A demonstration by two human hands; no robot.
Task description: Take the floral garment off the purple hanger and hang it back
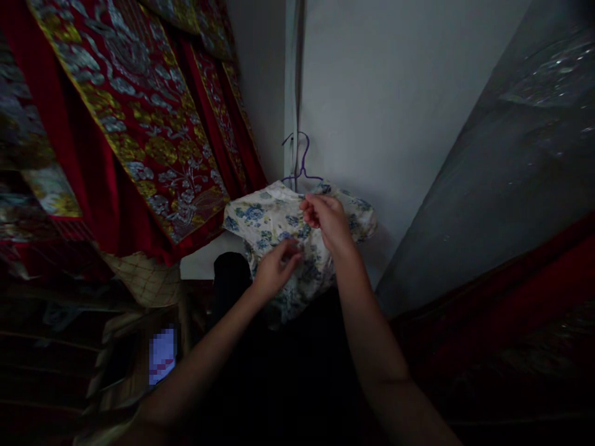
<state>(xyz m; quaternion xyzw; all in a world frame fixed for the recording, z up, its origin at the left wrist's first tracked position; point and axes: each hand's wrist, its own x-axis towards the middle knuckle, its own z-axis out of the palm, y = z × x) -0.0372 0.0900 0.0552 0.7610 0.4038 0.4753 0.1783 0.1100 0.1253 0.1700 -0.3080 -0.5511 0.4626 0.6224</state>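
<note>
A white short-sleeved blouse (272, 214) with a blue floral print hangs spread out on a purple hanger (304, 162). My right hand (328, 218) is in front of its neckline, fingers curled in and thumb close to them. Whatever they pinch, if anything, is too small and dark to name. Lower down, my left hand (277, 265) hovers before the blouse front, its thumb apart from the loosely bent fingers, with nothing visible in it. The lower part of the blouse falls into shadow between my forearms.
Red cloths embroidered in gold and silver (158, 124) hang at the left. Behind the hanger stands a pale wall (395, 80). A blurred lit screen (162, 356) rests at lower left, near a wooden frame. Greyish sheeting (488, 167) slants along the right.
</note>
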